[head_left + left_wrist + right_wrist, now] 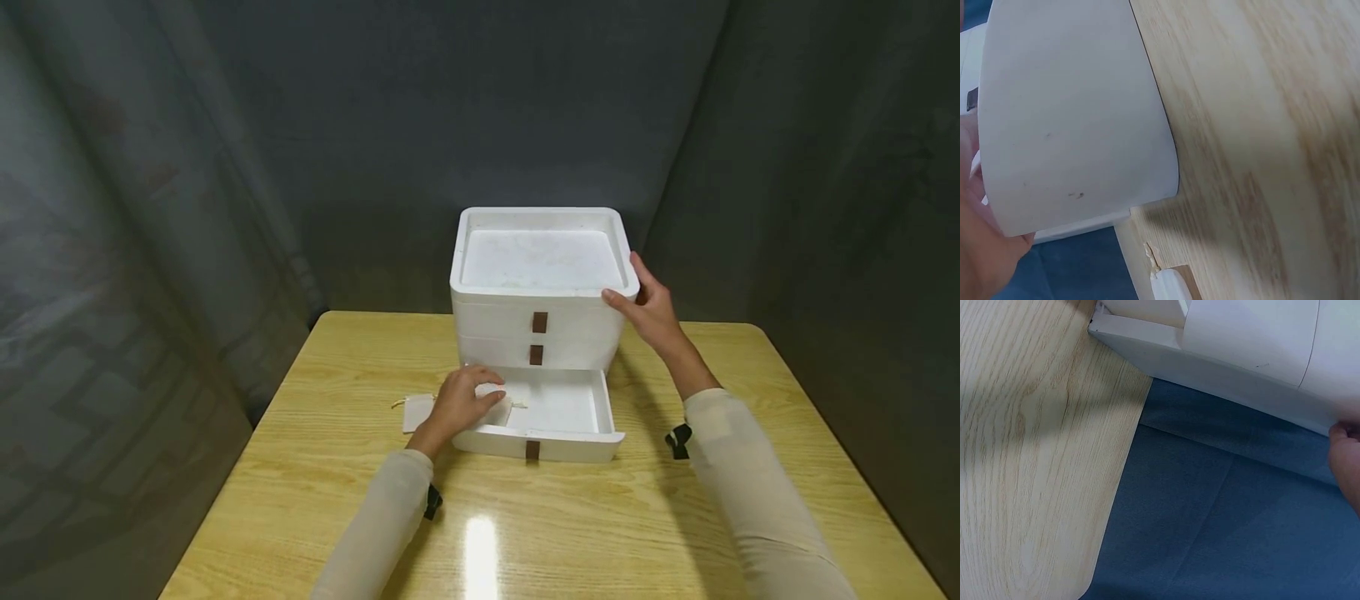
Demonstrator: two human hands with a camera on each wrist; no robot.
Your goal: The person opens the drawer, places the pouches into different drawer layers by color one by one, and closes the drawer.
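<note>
Wore long cream sleeves (750, 483) on both arms, close-fitting and plain. Carried a small black strap clip (678, 440) at each cuff. Left hand (459, 404) and right hand (651, 307) bare, ringless.

One white drawer unit (538, 283) with three drawers, one small pouch (420, 410), one table (315, 467), two hands.

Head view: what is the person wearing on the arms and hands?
Both arms are in long, plain cream sleeves reaching the wrists. A small black strap or clip sits at each cuff. The left hand and right hand are bare: no gloves, and no rings or watch visible.
</note>
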